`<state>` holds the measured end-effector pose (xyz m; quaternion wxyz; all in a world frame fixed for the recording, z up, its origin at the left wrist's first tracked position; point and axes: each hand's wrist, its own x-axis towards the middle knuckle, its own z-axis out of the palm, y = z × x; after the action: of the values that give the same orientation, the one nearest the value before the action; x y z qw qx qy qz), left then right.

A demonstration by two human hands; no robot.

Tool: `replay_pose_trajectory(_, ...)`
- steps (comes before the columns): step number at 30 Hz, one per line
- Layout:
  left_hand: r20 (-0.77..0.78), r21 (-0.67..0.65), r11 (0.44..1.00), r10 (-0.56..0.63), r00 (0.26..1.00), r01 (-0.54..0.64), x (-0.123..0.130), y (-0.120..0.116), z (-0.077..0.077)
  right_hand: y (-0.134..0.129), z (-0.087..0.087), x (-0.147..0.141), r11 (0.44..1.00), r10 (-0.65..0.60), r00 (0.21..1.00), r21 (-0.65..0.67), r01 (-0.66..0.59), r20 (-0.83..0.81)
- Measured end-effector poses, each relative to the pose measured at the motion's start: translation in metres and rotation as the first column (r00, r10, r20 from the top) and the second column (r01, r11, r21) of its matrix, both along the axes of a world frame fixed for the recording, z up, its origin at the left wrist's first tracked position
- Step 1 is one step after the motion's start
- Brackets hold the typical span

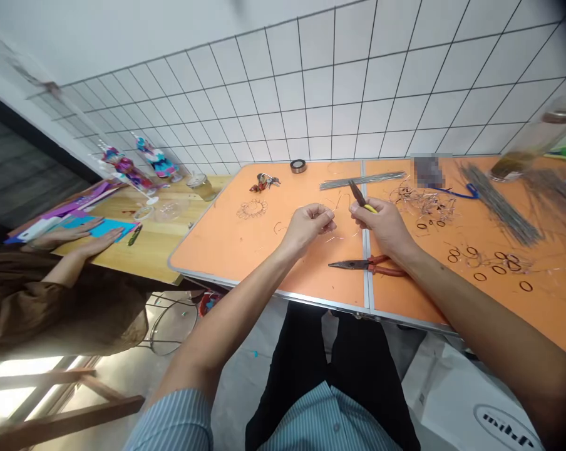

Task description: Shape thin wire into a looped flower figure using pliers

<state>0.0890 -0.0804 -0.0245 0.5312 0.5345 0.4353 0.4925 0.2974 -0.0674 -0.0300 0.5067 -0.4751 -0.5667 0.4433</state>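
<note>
Over the orange table, my left hand point(310, 227) pinches one end of a thin bent wire point(343, 198). The wire arches across the small gap to my right hand point(384, 228), whose fingertips are at its other side. My right hand is closed around pliers point(357, 193) with dark jaws and a yellow handle, jaws pointing up and away. Just below that hand lie red-handled long-nose pliers point(353, 265), partly hidden by my right forearm. To the left on the table rests a looped wire ring point(253, 209).
Wire bundles point(503, 207) and straight wires point(362, 180) lie behind and right. Several small dark rings point(499, 270) are scattered right. A tape roll point(298, 166) sits near the wall. At the left, another person's hands point(92, 245) rest on blue sheets by a wooden table point(170, 250).
</note>
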Motion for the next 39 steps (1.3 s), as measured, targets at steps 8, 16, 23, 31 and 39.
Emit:
replay_pose_trajectory(8, -0.108, 0.032, 0.998, 0.056, 0.993, -0.052, 0.003, -0.014, 0.012, 0.001, 0.002, 0.005, 0.995, 0.094, 0.995, 0.034, -0.094, 0.014)
replay_pose_trajectory(16, -0.144, 0.011, 1.0, 0.029, 0.989, -0.027, -0.002, -0.009, 0.025, 0.002, 0.001, 0.008, 0.975, 0.223, 0.971, 0.004, -0.224, -0.084)
replay_pose_trajectory(23, -0.109, -0.027, 0.999, 0.031, 0.994, -0.035, -0.015, 0.008, 0.02, 0.016, -0.004, 0.023, 0.995, 0.082, 0.983, 0.051, -0.091, 0.167)
replay_pose_trajectory(31, -0.059, -0.08, 0.997, -0.005, 0.998, 0.0, -0.02, 0.043, 0.008, 0.029, -0.035, 0.044, 0.985, -0.164, 0.407, 0.17, 0.022, 0.899)
replay_pose_trajectory(39, 0.005, -0.074, 0.995, -0.069, 0.998, 0.069, -0.003, 0.07, 0.005, 0.034, 0.014, 0.035, 0.985, 0.022, 0.826, 0.129, -0.114, 0.564)
